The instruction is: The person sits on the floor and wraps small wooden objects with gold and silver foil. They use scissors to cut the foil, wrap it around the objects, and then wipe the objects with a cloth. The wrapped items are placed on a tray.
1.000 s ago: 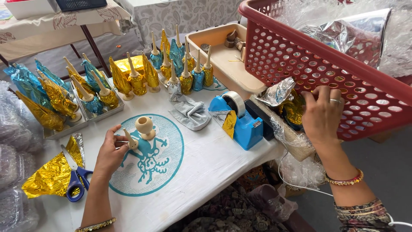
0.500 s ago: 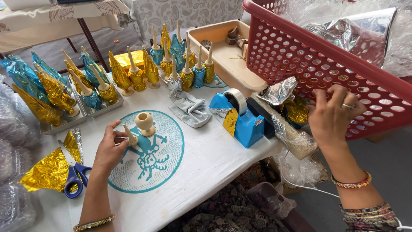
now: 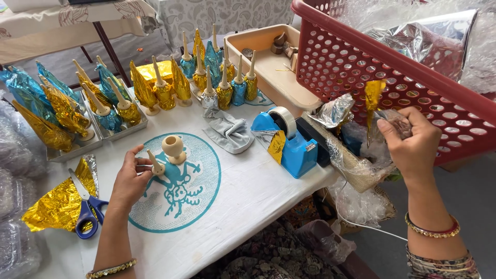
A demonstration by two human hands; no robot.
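Right hand (image 3: pixel 413 147) now lifted, fingers pinching gold foil strip (image 3: pixel 373 98), left hand (image 3: pixel 129 181) fingers holding cone piece (image 3: pixel 155 164)

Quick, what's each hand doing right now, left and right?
Left hand: closed on a small wooden cone piece on the table.
Right hand: closed, pinching a gold foil piece beside the red basket.

Bare hands; gold bangle on left wrist (image 3: pixel 110 268); red-gold bangle on right wrist (image 3: pixel 433 231)
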